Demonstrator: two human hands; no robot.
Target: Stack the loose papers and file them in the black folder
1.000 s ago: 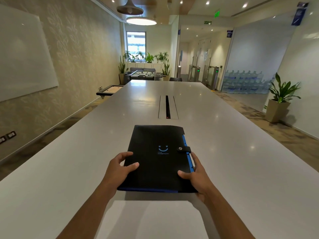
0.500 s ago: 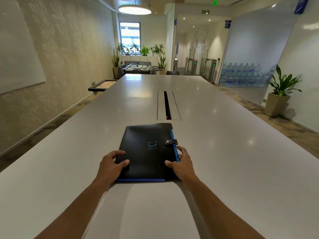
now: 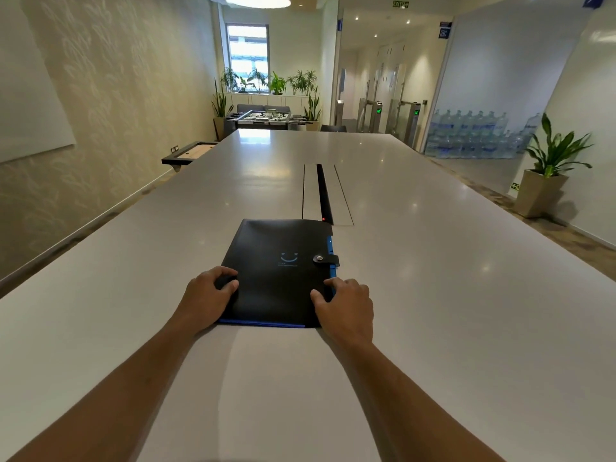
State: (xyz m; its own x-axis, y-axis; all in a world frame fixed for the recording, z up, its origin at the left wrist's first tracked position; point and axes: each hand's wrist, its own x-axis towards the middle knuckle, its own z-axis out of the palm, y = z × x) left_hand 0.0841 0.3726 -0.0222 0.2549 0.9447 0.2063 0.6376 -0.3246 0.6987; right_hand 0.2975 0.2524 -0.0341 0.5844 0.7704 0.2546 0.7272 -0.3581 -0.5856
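The black folder (image 3: 278, 261) lies closed and flat on the long white table (image 3: 433, 311), its snap strap fastened at the right edge and a blue trim along the right and near edges. My left hand (image 3: 208, 296) grips its near left corner, fingers curled on the cover. At the near right corner my right hand (image 3: 346, 306) holds the folder, thumb on the cover. No loose papers are in sight.
A cable slot with a black gap (image 3: 325, 195) runs down the table's middle just beyond the folder. A potted plant (image 3: 546, 175) stands on the floor at the right. A foosball table (image 3: 263, 118) sits past the far end.
Both hands have slid the folder away from me along the table toward the cable slot. My arms are more stretched out, and my fingers are more curled.
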